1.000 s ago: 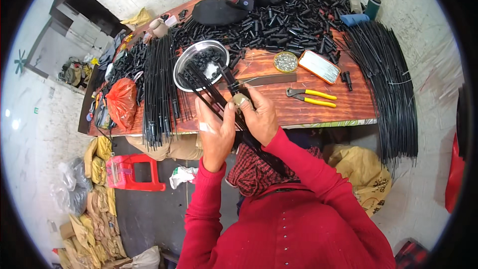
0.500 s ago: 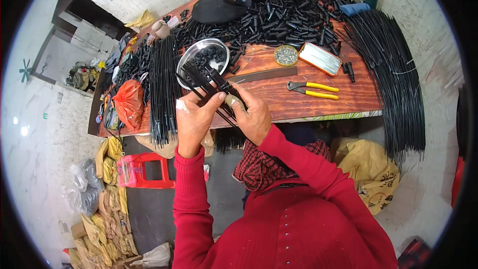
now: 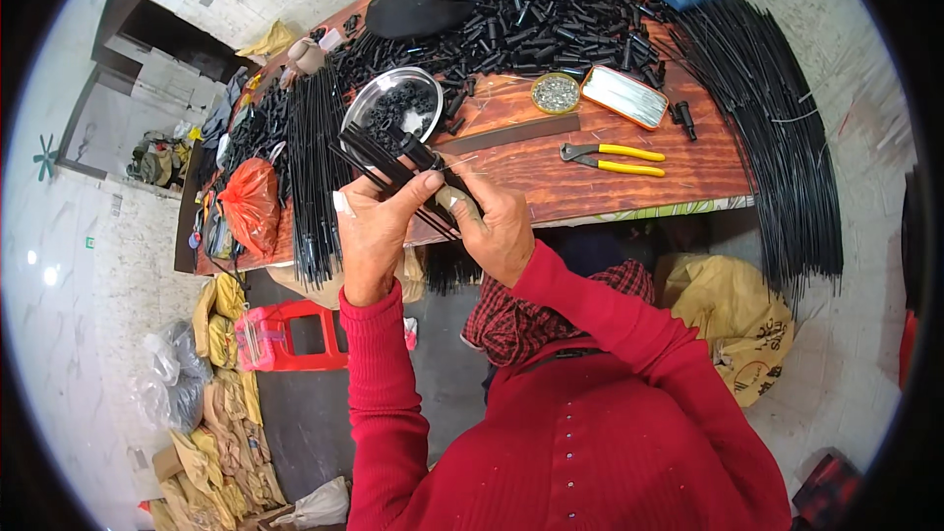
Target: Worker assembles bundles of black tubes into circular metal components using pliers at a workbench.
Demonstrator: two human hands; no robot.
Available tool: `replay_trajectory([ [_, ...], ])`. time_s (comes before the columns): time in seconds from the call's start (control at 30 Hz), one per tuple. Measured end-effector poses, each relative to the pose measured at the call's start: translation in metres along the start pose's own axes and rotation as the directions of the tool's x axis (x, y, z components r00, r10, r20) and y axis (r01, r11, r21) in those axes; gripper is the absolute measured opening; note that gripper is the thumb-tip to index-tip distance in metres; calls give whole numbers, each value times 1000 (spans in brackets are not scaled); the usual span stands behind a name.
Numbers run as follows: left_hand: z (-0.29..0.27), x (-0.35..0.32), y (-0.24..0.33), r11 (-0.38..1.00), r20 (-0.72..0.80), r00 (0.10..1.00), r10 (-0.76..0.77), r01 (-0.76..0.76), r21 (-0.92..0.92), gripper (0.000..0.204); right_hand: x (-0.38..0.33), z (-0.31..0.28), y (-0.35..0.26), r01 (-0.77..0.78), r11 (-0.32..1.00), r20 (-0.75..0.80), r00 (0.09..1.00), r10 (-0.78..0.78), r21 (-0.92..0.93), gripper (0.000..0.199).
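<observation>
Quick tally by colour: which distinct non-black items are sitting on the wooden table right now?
Yellow-handled pliers: 1
Silver steel bowl: 1
Round brass-coloured tin: 1
Oblong orange-rimmed tin: 1
Red plastic bag: 1
Total: 5

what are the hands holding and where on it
Both hands, left hand and right hand, grip a bunch of thin black rods near its lower end.

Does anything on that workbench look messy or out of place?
Nothing looks broken. Loose short black tubes lie scattered over the wooden table, and a bundle of long black rods hangs well over its right edge.
</observation>
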State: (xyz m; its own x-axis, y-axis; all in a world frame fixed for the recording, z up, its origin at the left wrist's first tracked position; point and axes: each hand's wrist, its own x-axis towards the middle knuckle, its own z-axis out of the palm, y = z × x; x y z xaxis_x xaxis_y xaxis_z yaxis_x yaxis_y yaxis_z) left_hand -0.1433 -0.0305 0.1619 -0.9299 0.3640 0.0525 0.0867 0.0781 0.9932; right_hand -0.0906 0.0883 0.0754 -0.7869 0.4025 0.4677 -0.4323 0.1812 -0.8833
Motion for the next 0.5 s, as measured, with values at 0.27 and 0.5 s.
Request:
replay_trajectory([
  [0.27, -4, 0, -7, 1000, -11, 1000, 8, -7, 11, 26, 0, -12, -9, 8, 1000, 9, 1000, -9, 13, 41],
  [0.5, -6, 3, -6, 997, 33, 999, 30, -32, 64, 28, -1, -26, -12, -110, 994, 55, 993, 109, 28, 22],
])
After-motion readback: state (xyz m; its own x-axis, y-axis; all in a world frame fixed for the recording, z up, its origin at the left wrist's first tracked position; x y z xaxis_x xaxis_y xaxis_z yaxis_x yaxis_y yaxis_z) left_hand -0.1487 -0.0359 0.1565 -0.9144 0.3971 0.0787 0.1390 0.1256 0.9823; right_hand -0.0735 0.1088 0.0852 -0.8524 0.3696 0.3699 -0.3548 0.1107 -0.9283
